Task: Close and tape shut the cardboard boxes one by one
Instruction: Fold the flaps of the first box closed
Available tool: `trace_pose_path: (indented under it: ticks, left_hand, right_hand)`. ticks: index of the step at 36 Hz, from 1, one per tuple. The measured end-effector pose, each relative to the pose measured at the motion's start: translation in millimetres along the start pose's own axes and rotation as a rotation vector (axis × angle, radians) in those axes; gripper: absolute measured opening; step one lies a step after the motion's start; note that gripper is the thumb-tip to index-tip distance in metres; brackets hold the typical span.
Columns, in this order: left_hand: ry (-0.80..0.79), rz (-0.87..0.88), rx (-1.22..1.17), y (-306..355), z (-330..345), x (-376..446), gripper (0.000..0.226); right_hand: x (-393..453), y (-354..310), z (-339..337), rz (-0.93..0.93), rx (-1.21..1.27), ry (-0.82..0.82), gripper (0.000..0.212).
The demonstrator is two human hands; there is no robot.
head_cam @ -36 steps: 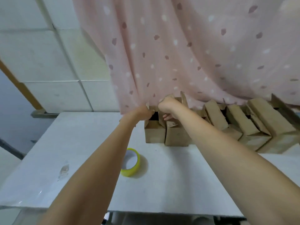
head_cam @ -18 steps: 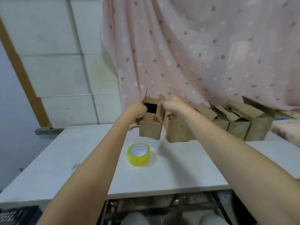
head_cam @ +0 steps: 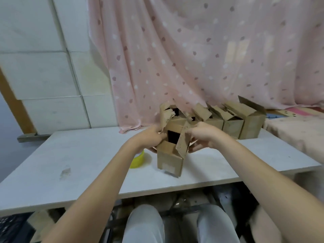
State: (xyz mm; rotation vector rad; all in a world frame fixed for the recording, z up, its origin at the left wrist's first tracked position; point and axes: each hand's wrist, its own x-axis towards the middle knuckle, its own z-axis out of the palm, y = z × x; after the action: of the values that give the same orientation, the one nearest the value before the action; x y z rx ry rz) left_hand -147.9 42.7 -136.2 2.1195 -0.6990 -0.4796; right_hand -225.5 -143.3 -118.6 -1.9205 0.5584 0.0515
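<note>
I hold one small brown cardboard box (head_cam: pixel 169 161) with both hands near the middle of the white table (head_cam: pixel 70 155). Its top flaps stand open and the dark inside shows. My left hand (head_cam: pixel 152 137) grips its left side and a flap. On the right side, my right hand (head_cam: pixel 201 135) grips the box by another flap. The box is tilted toward me, its bottom just above or touching the table. A row of several more open boxes (head_cam: pixel 233 123) stands behind it by the curtain. A yellow tape roll (head_cam: pixel 138 159) lies left of the held box, partly hidden by my left forearm.
A pink dotted curtain (head_cam: pixel 192 58) hangs behind the row of boxes. White blocks form the wall at left. A cloth-covered surface (head_cam: pixel 298 130) adjoins the table on the right. My knees (head_cam: pixel 175 223) are under the table's front edge.
Both hands have lifted the leftmost box out of the back row and brought it toward me, to the middle of the table beside the tape roll.
</note>
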Motion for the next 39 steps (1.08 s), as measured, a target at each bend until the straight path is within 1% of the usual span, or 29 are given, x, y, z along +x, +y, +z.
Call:
trace_pose_path:
  ticks: [1, 3, 6, 9, 11, 13, 15, 17, 20, 22, 23, 25, 29, 33, 35, 37, 39]
  left_hand:
    - [-0.023, 0.0, -0.001, -2.9, 3.2, 4.9, 0.022]
    - [-0.049, 0.004, -0.001, -8.1, 9.1, 14.6, 0.024]
    - [-0.033, 0.021, 0.003, -16.0, 13.0, 30.0, 0.026]
    - [-0.059, 0.071, 0.013, -21.3, 13.7, 42.9, 0.025]
    - [-0.065, 0.107, -0.013, -22.0, 13.8, 47.4, 0.03]
    - [-0.079, 0.142, -0.008, -21.9, 15.5, 47.9, 0.035]
    - [-0.098, 0.175, 0.05, -24.5, 19.1, 49.3, 0.037]
    - [-0.133, 0.177, 0.124, -29.0, 23.9, 51.3, 0.04]
    - [-0.215, 0.156, 0.177, -31.3, 31.4, 51.7, 0.053]
    - [-0.216, 0.149, 0.123, -31.0, 33.9, 51.4, 0.063]
    - [-0.213, 0.139, 0.086, -31.8, 34.0, 52.3, 0.063]
    - [-0.209, 0.125, 0.043, -34.5, 34.1, 55.1, 0.058]
    - [-0.181, 0.136, 0.079, -35.5, 37.4, 56.6, 0.043]
    - [-0.17, 0.164, 0.011, -32.4, 40.5, 55.3, 0.033]
    - [-0.119, 0.203, 0.057, -31.9, 40.0, 55.2, 0.029]
    - [-0.018, 0.288, 0.199, -32.8, 39.0, 56.9, 0.023]
    - [0.08, 0.361, 0.278, -34.2, 37.6, 59.4, 0.023]
  right_hand:
    - [3.8, 5.7, -2.8, 0.003, -0.006, -0.006, 0.02]
    - [11.2, 16.5, -9.7, 0.007, -0.008, -0.025, 0.027]
    - [21.8, 28.2, -17.6, 0.002, -0.056, -0.058, 0.027]
    - [31.3, 35.1, -25.7, -0.02, -0.123, -0.018, 0.026]
    - [38.3, 38.3, -30.7, -0.034, -0.167, 0.008, 0.028]
    - [45.0, 40.5, -34.9, -0.045, -0.203, 0.015, 0.034]
    - [49.3, 42.2, -38.3, -0.064, -0.226, 0.007, 0.044]
    - [51.2, 42.6, -39.8, -0.081, -0.254, -0.005, 0.049]
    - [52.1, 40.4, -38.8, -0.083, -0.268, -0.026, 0.042]
    - [52.6, 39.1, -37.3, -0.071, -0.236, -0.04, 0.036]
    - [52.3, 38.4, -36.5, -0.06, -0.219, -0.048, 0.036]
    - [51.6, 37.1, -33.3, -0.037, -0.196, -0.052, 0.047]
    - [58.3, 39.8, -23.5, -0.026, -0.219, -0.016, 0.086]
    - [70.2, 43.3, -24.0, -0.057, -0.226, 0.009, 0.11]
    - [72.3, 42.6, -26.7, -0.077, -0.203, -0.02, 0.108]
    - [72.4, 41.6, -28.8, -0.104, -0.173, -0.091, 0.094]
    - [72.5, 40.3, -30.9, -0.144, -0.193, -0.166, 0.079]
